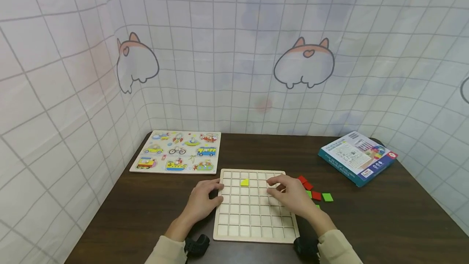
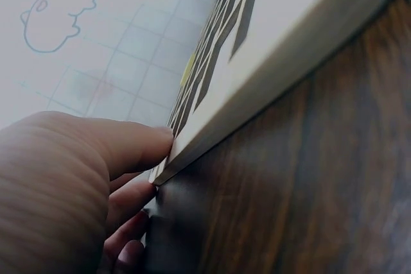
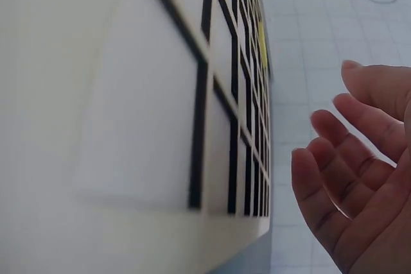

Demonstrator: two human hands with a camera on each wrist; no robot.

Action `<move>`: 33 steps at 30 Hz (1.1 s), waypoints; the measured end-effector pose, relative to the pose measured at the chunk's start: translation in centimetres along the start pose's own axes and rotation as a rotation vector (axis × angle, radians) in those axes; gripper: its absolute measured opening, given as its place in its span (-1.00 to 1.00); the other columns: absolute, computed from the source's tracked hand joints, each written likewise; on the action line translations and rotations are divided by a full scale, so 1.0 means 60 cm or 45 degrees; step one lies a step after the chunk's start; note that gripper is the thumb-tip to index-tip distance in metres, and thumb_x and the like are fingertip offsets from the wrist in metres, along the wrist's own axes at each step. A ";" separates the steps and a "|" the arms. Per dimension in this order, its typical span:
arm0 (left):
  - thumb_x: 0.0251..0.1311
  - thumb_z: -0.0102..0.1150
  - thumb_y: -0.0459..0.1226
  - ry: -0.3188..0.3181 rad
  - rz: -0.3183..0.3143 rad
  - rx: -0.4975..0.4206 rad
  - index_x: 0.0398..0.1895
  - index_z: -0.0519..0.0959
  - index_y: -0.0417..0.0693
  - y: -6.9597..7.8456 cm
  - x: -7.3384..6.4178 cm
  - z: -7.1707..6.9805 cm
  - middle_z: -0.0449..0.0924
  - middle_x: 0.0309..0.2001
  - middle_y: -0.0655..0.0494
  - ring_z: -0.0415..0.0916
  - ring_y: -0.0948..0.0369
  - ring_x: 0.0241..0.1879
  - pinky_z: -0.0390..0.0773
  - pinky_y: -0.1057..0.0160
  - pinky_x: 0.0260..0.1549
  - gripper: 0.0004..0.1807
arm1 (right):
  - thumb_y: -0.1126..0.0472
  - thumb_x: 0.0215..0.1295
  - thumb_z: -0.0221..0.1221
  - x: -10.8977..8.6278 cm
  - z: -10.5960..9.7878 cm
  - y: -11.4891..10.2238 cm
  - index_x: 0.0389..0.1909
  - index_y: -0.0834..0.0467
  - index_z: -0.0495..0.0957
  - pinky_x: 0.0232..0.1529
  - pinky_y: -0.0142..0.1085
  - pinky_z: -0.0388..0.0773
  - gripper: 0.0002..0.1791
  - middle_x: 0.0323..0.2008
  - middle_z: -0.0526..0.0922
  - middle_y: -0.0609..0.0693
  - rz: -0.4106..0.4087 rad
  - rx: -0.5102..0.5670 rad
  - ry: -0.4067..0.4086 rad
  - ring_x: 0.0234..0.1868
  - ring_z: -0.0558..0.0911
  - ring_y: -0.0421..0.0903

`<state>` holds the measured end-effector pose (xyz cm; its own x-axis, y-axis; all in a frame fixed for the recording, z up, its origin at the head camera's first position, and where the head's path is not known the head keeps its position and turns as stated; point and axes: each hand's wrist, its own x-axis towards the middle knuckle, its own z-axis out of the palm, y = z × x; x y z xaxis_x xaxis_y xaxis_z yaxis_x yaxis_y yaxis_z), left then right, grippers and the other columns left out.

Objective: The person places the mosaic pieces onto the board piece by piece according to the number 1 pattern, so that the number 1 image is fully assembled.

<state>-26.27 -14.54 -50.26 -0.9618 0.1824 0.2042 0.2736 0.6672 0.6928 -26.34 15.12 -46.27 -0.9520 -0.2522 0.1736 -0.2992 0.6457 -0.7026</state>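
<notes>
A pale wooden grid board (image 1: 256,238) lies on the dark table with its rows of square cells facing up. One yellow piece with a rounded corner (image 1: 244,182) sits in a cell near its far side. My left hand (image 1: 199,201) holds the board's left edge, and its thumb (image 2: 144,149) touches the rim in the left wrist view. Above the board's right part hovers my right hand (image 1: 291,194), with loosely bent fingers (image 3: 347,165) and nothing between them. Beside it on the right are several red tiles (image 1: 316,196) and green tiles (image 1: 327,197), partly hidden by the hand.
A picture board (image 1: 176,152) with vehicles lies at the back left. At the back right rests a teal box (image 1: 357,158) with printed sides. A white gridded cloth (image 1: 234,52) hangs behind and around the table (image 1: 370,219).
</notes>
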 end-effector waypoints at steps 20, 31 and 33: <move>0.23 0.22 -0.31 0.079 0.016 -0.014 -0.05 0.70 -0.05 0.000 0.004 0.004 0.54 0.21 0.01 0.33 -0.03 0.28 0.26 -0.19 0.21 -0.77 | 0.23 0.25 0.30 -0.029 -0.047 0.071 -0.07 0.17 0.69 -0.37 -0.38 0.53 -0.76 -0.23 0.72 -0.03 0.027 -0.007 0.318 -0.32 0.59 -0.15; 0.07 0.08 -0.53 0.053 -0.026 0.001 -0.02 0.69 -0.03 -0.001 0.005 0.005 0.52 0.23 0.06 0.30 -0.01 0.30 0.27 -0.17 0.23 -0.57 | 0.15 0.32 0.23 -0.049 -0.100 0.113 -0.04 0.16 0.69 -0.39 -0.37 0.51 -0.74 -0.20 0.73 0.08 0.165 -0.150 0.463 -0.31 0.57 -0.08; 0.06 0.11 -0.51 0.050 -0.017 0.015 -0.01 0.69 -0.03 -0.002 0.005 0.005 0.52 0.23 0.06 0.30 -0.01 0.30 0.27 -0.17 0.22 -0.57 | 0.14 0.33 0.22 -0.052 -0.107 0.120 -0.03 0.17 0.68 -0.37 -0.38 0.52 -0.73 -0.18 0.73 0.11 0.179 -0.153 0.471 -0.28 0.60 -0.06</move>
<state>-26.58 -14.37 -50.49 -0.9642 0.1446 0.2221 0.2601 0.6779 0.6876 -25.93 25.20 -47.43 -0.9366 0.1066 0.3337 -0.1491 0.7405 -0.6553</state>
